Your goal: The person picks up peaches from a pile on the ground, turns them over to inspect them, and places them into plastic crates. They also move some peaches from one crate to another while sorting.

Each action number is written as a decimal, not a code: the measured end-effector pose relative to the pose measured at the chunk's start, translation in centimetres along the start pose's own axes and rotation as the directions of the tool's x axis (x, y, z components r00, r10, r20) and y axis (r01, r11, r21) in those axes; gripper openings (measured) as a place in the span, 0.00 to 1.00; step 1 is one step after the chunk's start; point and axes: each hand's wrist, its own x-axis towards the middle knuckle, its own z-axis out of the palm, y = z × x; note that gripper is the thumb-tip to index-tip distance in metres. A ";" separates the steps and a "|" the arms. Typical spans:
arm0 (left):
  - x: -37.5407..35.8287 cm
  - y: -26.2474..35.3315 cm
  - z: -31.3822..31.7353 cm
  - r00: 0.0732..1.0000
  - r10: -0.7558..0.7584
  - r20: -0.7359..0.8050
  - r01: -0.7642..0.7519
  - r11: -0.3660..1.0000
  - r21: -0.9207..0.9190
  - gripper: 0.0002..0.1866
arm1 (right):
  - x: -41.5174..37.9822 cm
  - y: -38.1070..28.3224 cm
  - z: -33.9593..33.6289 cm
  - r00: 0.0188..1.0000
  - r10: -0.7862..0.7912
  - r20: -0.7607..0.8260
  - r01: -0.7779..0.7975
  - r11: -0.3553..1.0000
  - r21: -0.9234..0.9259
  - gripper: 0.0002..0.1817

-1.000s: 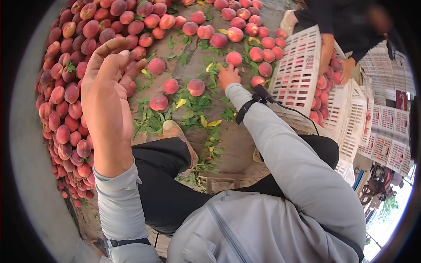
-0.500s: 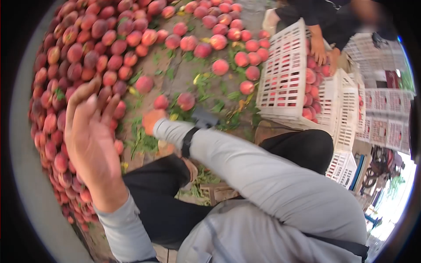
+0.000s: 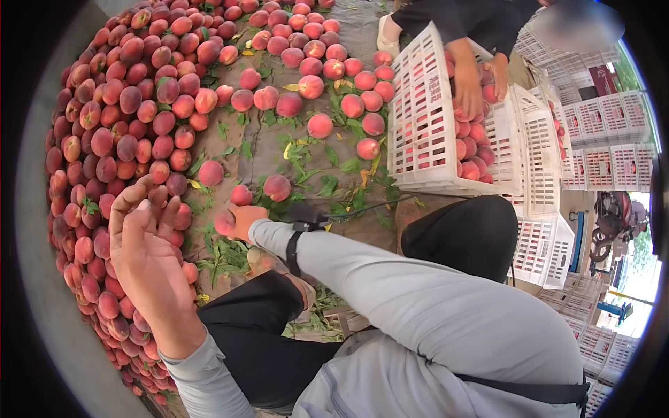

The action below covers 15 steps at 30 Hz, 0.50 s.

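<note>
Head view: right hand [image 3: 242, 221] is low by the ground, fingers curled round a peach [image 3: 225, 223]; reach crosses the body, so the grey sleeve covers most of the wrist and only the fruit's left side shows. Looks like a real grip, not just contact, but the fingertips are hidden behind the fruit so I can't tell how tight

Left hand [image 3: 148, 252] is raised, palm toward the camera, fingers spread and slightly bent, holding nothing. It hangs in front of the big peach pile [image 3: 118, 125], probably just for balance while the other arm reaches

Held peach: pink-red, paler blush on the lit side, round, no visible bruise. It sits just off the mat [image 3: 268, 150], beside two loose peaches [image 3: 277, 187] and scattered leaves [image 3: 223, 254], at the near edge of the cleared strip

White slatted crate [image 3: 425, 125] stands on the right, near the strip, part filled with peaches. Another person's hand [image 3: 468, 94] rests inside it, so sorted fruit likely goes there. More crates [image 3: 606, 139] stacked behind
</note>
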 end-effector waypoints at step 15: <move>-1.4 -3.7 8.3 0.881 0.077 0.466 -0.314 0.834 0.455 0.37 | -23.5 -0.7 -26.8 0.791 -0.209 -0.575 0.309 0.948 0.081 0.42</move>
